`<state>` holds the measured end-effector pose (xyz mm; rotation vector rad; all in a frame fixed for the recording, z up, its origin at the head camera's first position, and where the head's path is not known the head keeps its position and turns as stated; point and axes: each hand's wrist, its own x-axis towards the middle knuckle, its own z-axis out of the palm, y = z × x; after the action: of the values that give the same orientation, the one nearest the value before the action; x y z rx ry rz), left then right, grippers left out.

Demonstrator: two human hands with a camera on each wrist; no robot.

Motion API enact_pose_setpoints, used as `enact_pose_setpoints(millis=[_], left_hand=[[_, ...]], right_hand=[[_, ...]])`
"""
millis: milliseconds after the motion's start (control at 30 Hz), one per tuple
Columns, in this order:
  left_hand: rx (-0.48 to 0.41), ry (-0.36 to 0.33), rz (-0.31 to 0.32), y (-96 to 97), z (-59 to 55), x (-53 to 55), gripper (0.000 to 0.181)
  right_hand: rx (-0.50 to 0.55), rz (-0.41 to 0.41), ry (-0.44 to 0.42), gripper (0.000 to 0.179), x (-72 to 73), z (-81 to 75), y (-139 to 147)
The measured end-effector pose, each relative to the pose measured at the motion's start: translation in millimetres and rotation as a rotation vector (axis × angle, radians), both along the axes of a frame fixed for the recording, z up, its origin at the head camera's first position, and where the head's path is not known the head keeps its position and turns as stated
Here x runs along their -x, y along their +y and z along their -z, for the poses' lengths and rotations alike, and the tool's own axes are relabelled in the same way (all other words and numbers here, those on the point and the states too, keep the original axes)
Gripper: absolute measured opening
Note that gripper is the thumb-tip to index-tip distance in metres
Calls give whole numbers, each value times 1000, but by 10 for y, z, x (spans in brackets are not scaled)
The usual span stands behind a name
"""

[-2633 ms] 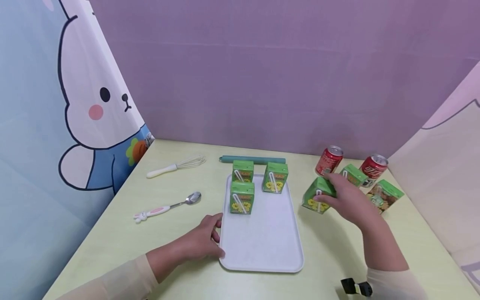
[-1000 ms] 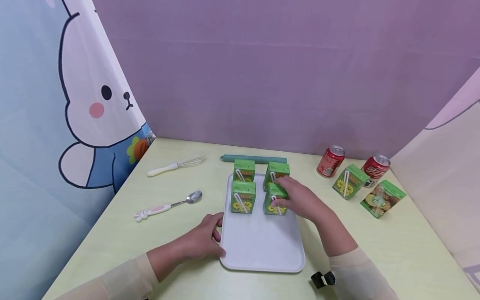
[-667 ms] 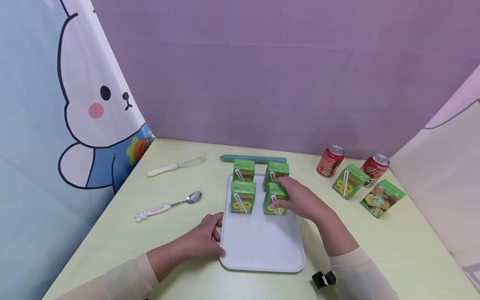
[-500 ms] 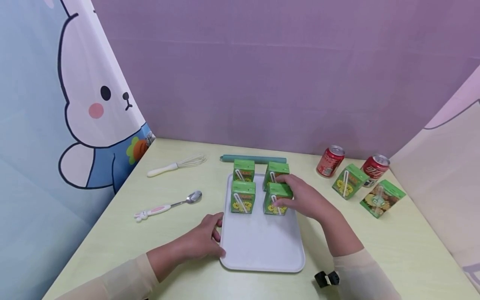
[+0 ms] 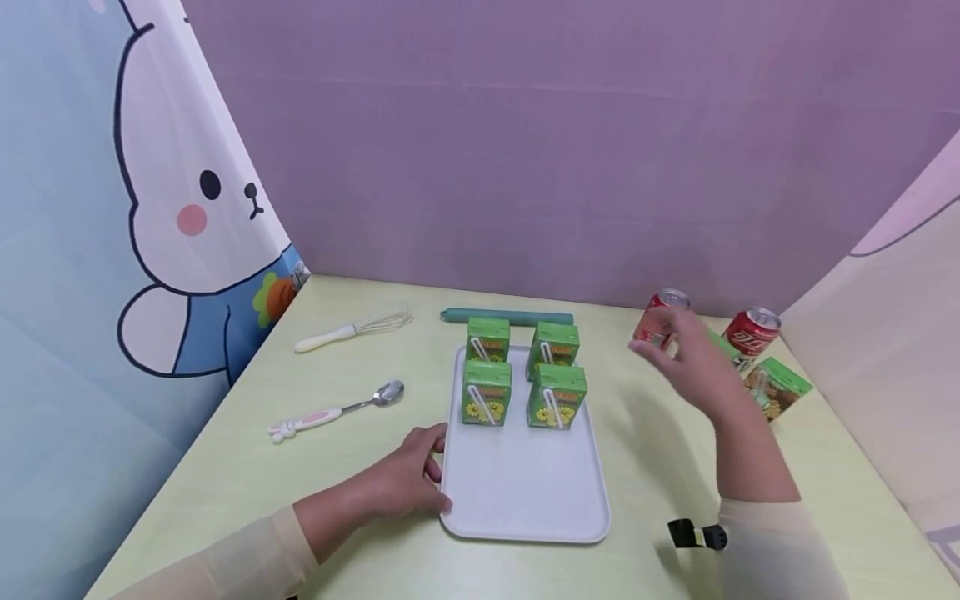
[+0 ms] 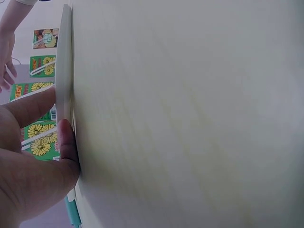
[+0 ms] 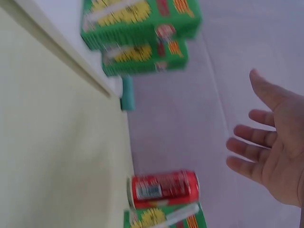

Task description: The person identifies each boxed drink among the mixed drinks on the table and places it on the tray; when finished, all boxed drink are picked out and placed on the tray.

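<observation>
My left hand [image 5: 408, 477] grips the left edge of a white tray [image 5: 525, 492]; in the left wrist view its thumb and a finger [image 6: 67, 142] pinch the rim. Several green juice boxes [image 5: 557, 400] with white straws stand in two rows on the tray's far half. To the right, my right hand [image 5: 697, 367] is in the air above the table, holding nothing, fingers spread in the right wrist view. Behind it are a red soda can [image 5: 669, 300] and a partly hidden juice box [image 5: 726, 348]. A second soda can [image 5: 752, 331] and another juice box [image 5: 778, 387] stand farther right.
On the left of the table lie a whisk [image 5: 352, 331] and a spoon [image 5: 337, 412] with a rabbit handle. A teal stick [image 5: 517, 317] lies behind the tray. Purple cloth [image 5: 525, 167] rises along the back, and printed cloth stands at both sides.
My right hand set a juice box on the tray at the front right of the group, let go, and moved back right toward the cans. My left hand stays at the tray.
</observation>
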<state>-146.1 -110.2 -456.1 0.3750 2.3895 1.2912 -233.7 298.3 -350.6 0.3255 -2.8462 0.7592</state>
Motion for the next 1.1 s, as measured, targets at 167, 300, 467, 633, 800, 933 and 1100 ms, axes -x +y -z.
enact_pose_setpoints(millis=[167,300,467,633,800,933,1100], left_hand=[[8,2,-3,-1,-1,4,104],[9,6,-16,14,-19,2,104],[4,1,-24,24,-32,-6,105],[8,-1,-23,23,-27,-7,105],[-3,-1,-20,17,-6,-6,104],[-12,4,-16,10,0,-11,104],[-8,-1,-18,12,-15,-22,104]], right_hand=[[-9,113,53,79,46,-57,268],[-16,194,55,78,126,0,448],[-60,291,17,90,226,125,599],[-84,328,-26,100,312,253,689],[-78,355,-114,112,379,376,761],[-74,382,-156,108,427,483,807],[-23,411,-182,98,464,607,835]])
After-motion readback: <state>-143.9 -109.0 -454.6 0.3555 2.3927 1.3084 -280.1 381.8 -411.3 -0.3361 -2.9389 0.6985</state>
